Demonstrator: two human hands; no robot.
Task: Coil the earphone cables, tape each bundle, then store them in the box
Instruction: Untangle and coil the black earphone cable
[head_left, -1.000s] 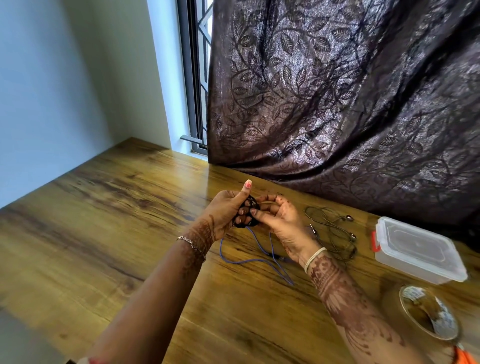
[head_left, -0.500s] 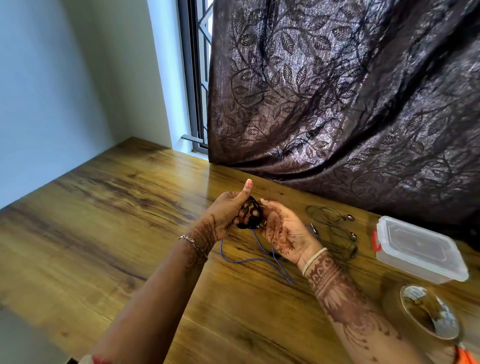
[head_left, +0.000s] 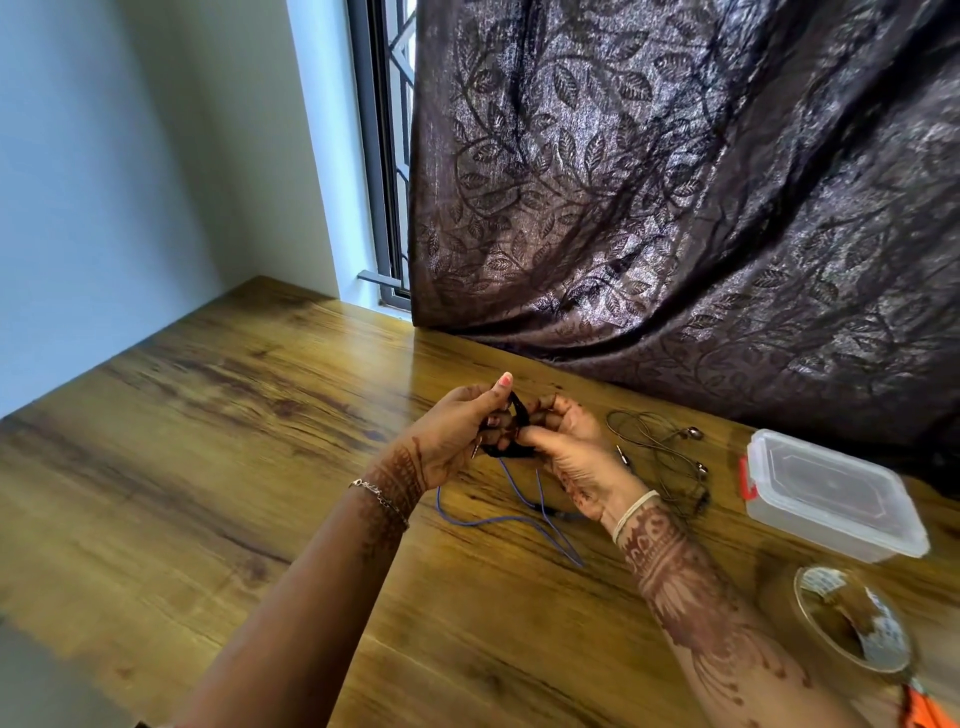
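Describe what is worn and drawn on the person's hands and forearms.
Forearms are sleeveless. The left hand has a silver chain bracelet at the wrist, henna patterns beside it and a pink-polished thumbnail. The right hand has a pale thin bangle, with dense henna motifs along the forearm.

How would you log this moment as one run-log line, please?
step: coiling | left hand: holds dark coil | right hand: pinches dark coil | blue cable: trails onto table | box: lid on

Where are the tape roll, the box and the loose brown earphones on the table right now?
tape roll (head_left: 883, 634), head view, inner wall of its core
box (head_left: 831, 483), head view, middle of the lid
brown earphones (head_left: 695, 432), head view, upper earbud
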